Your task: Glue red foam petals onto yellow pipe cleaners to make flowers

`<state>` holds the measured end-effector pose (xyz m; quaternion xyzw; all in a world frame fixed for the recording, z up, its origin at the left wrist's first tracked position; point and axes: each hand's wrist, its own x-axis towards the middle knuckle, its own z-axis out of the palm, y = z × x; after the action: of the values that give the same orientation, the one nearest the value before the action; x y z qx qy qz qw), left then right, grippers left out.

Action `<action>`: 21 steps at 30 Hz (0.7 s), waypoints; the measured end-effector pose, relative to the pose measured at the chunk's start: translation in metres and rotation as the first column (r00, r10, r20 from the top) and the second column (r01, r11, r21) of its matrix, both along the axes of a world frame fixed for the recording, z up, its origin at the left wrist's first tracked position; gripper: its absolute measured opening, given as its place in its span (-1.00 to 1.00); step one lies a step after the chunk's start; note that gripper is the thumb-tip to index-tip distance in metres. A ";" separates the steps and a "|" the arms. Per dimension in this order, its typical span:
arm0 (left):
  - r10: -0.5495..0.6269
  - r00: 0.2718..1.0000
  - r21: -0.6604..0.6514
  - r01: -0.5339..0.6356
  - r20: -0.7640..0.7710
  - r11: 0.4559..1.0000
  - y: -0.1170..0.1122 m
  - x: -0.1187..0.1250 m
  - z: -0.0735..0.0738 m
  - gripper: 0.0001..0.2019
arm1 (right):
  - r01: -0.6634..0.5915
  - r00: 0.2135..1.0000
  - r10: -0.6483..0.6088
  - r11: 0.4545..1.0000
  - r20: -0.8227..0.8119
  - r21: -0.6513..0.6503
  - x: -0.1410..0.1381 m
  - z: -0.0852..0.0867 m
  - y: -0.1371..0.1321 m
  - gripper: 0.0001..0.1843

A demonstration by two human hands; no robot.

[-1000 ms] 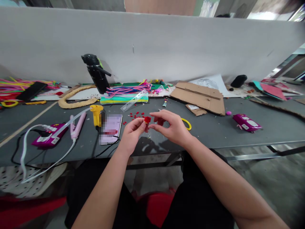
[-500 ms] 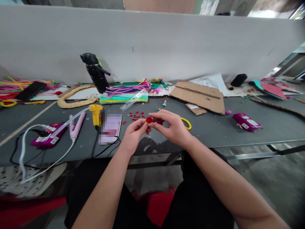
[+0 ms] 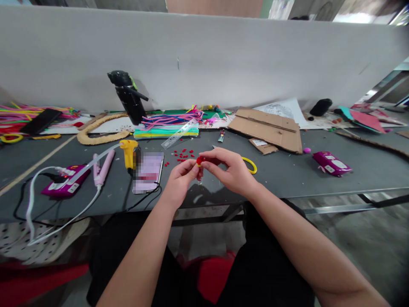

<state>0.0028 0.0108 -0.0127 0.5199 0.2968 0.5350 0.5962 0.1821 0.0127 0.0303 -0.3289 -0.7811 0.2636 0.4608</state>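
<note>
My left hand pinches a small red craft piece between thumb and fingertips, above the front of the grey table. My right hand meets it from the right, its thumb and fingers closed on the same red piece. Several small red scraps lie on the table just behind my hands. A yellow ring shows partly behind my right hand.
A phone, a yellow glue gun and a pink tool with white cable lie to the left. Pipe cleaners, a clear ruler, a black bottle, cardboard and a magenta packet sit further back and right.
My right-hand fingers have closed in onto the red piece; both hands have shifted slightly. Nothing else on the table has moved.
</note>
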 end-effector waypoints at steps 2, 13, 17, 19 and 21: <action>-0.007 1.000 0.005 0.007 -0.002 1.000 -0.001 0.001 0.001 -0.85 | 0.000 1.000 0.001 1.000 0.007 -0.003 0.000 0.000 0.000 -0.75; -0.024 1.000 0.003 0.024 0.003 1.000 -0.001 -0.001 0.001 -0.86 | -0.032 0.997 0.024 0.993 -0.070 -0.118 -0.001 0.002 -0.001 -0.73; -0.019 0.999 -0.030 0.020 0.028 0.999 -0.002 0.000 0.003 -0.88 | -0.083 0.994 0.067 0.975 -0.083 -0.206 0.005 0.005 0.001 -0.69; -0.005 0.999 -0.057 0.007 0.038 0.998 -0.002 0.001 0.005 -0.88 | -0.072 0.996 0.057 0.971 -0.074 -0.227 0.007 0.006 0.002 -0.68; 0.002 0.999 -0.073 0.001 0.042 0.997 -0.002 0.002 0.006 -0.87 | -0.056 0.997 0.041 0.972 -0.071 -0.228 0.009 0.006 0.003 -0.68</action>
<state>0.0046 0.0083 -0.0068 0.4864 0.3036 0.5348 0.6207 0.1909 0.0157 0.0363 -0.3517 -0.7377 0.3739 0.4385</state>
